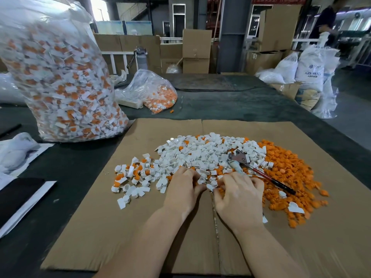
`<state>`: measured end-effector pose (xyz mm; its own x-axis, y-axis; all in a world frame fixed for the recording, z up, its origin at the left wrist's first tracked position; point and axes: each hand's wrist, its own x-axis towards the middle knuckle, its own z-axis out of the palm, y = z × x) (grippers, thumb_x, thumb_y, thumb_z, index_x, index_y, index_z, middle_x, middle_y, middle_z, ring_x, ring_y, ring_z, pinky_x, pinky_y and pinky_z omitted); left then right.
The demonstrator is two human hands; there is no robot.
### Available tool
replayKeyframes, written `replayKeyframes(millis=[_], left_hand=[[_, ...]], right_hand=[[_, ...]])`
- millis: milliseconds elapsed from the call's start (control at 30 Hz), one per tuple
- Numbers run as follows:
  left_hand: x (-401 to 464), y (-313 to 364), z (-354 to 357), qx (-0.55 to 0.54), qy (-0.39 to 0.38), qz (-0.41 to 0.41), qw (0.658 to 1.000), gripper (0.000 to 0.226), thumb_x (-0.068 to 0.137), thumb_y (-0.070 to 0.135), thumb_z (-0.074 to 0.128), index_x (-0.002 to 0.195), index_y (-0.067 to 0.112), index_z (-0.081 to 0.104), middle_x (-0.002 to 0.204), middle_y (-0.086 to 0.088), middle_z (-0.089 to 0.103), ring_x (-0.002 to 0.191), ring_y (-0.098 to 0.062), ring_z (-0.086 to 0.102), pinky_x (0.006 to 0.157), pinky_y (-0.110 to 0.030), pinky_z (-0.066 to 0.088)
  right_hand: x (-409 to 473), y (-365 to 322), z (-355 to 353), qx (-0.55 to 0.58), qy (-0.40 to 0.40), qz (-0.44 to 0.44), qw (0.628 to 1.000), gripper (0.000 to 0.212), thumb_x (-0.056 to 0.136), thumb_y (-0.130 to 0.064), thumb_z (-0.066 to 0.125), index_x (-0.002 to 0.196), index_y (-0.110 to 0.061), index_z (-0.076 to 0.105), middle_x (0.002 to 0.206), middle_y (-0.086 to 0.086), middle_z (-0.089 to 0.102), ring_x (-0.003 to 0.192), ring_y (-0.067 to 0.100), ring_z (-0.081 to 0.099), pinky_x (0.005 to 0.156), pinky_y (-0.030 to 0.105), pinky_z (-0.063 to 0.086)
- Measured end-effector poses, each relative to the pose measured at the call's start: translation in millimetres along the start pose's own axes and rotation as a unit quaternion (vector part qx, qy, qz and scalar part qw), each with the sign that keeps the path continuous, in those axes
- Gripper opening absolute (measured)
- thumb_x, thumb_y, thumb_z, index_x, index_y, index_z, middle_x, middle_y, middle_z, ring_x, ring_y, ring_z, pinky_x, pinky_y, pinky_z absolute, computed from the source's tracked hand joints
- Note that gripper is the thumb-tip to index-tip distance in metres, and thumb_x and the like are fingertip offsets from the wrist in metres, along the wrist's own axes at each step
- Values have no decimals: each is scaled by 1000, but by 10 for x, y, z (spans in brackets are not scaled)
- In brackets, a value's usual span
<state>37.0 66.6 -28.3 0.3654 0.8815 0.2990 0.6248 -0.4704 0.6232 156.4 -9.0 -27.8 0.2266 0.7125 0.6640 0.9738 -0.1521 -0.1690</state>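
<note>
White plastic clips (200, 155), glossy: left hand (183, 190) and right hand (240, 196) fingers seemingly pinch some.

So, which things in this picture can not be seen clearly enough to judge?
Head view: whether the left hand and right hand pinch anything; their fingertips curl down into the white parts.
Head view: top of the big bag, cut off by the upper edge.
Head view: base of the grey bottle, behind the small bag.
Head view: smaller print on the far sack, too small.
</note>
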Motion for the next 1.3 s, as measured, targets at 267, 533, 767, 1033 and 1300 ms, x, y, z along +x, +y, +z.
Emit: replayKeyframes(millis=[267, 533, 767, 1033, 1300], left_hand=[[-19, -15, 27, 10, 32, 11, 999, 27, 85, 28, 68, 108, 15, 60, 104, 6, 43, 107, -12, 41, 90, -19, 37], [-30, 87, -33, -56, 99, 6, 994, 20, 89, 27, 62, 107, 19, 59, 94, 11, 49, 94, -7, 46, 75, -10, 35], [-27, 99, -21, -51, 58, -26, 997, 19, 89, 19, 63, 107, 23, 58, 83, 13, 51, 79, -7, 53, 72, -18, 42], [-42, 193, -38, -162, 39, -59, 984, 4, 90, 24, 62, 89, 26, 66, 89, 9, 63, 80, -2, 55, 69, -10, 39], [-89, 251, 42, -240, -3, -73, 968, 16, 91, 16, 60, 82, 29, 59, 72, 12, 63, 64, 6, 59, 61, -5, 42]], right_hand=[[-3, -15, 11, -39, -16, -11, 999, 24, 60, -1, 80, 67, -13, 61, 71, 3, 60, 70, 24, 57, 73, 40, 38], [8, -25, 17, -16, -1, 8, 1000, 27, 69, 7, 74, 80, -13, 59, 70, -1, 59, 68, 23, 58, 79, 38, 35], [30, -6, -14, 31, 12, 11, 999, 30, 58, -2, 87, 76, -11, 64, 69, 1, 63, 65, 24, 62, 74, 39, 44], [34, 22, -18, 171, 5, 31, 985, 12, 74, 2, 75, 81, -4, 67, 79, 8, 62, 70, 29, 60, 61, 38, 49], [41, 25, -60, 230, 27, 35, 972, 20, 79, 8, 67, 97, 0, 68, 88, 9, 68, 80, 22, 65, 71, 36, 56]])
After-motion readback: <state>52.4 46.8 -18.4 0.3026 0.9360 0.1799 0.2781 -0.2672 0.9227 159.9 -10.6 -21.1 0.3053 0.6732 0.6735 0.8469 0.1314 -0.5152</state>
